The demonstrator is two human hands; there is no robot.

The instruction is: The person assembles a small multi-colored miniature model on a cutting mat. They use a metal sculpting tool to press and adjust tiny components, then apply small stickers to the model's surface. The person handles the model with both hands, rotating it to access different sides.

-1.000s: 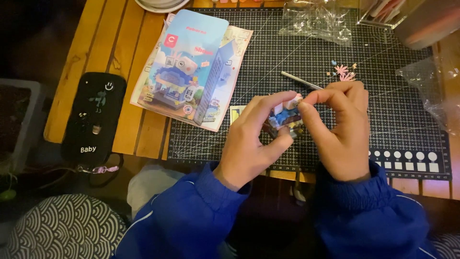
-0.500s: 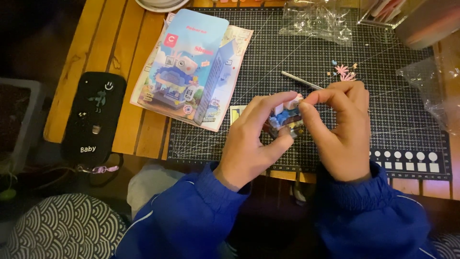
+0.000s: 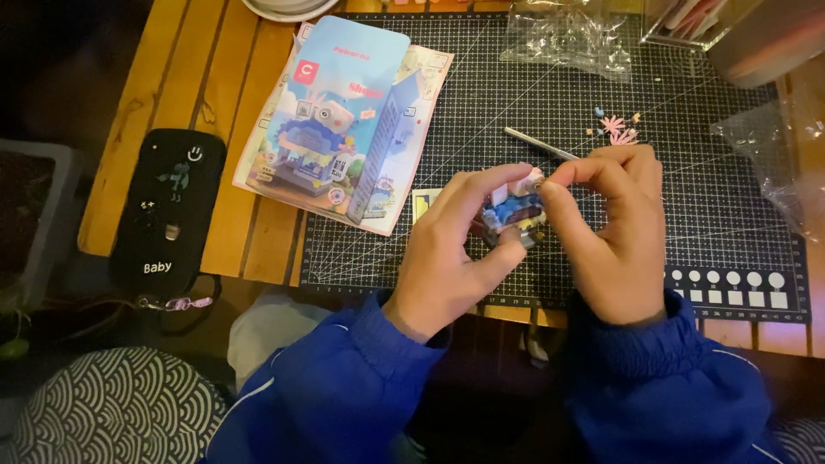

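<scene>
Head cam looking straight down at the desk: left hand [image 3: 455, 249] is wrapped around a tiny blue brick model [image 3: 509, 215], thumb underneath and fingers curled over the top. Right hand [image 3: 614, 228] is pinched shut on the upper right corner of the same model, fingertips meeting the left ones, so the build sits between both hands just above the near edge of the dark cutting mat [image 3: 533, 103]. Left of the hands lies the pastel kit box [image 3: 344, 120] on its leaflet. Farther right there's a thin metal tool [image 3: 537, 143], some loose pink bits [image 3: 614, 129], and crinkly clear bags [image 3: 567, 39]. A black remote [image 3: 168, 210] sits far left on the wooden table [image 3: 172, 77].
</scene>
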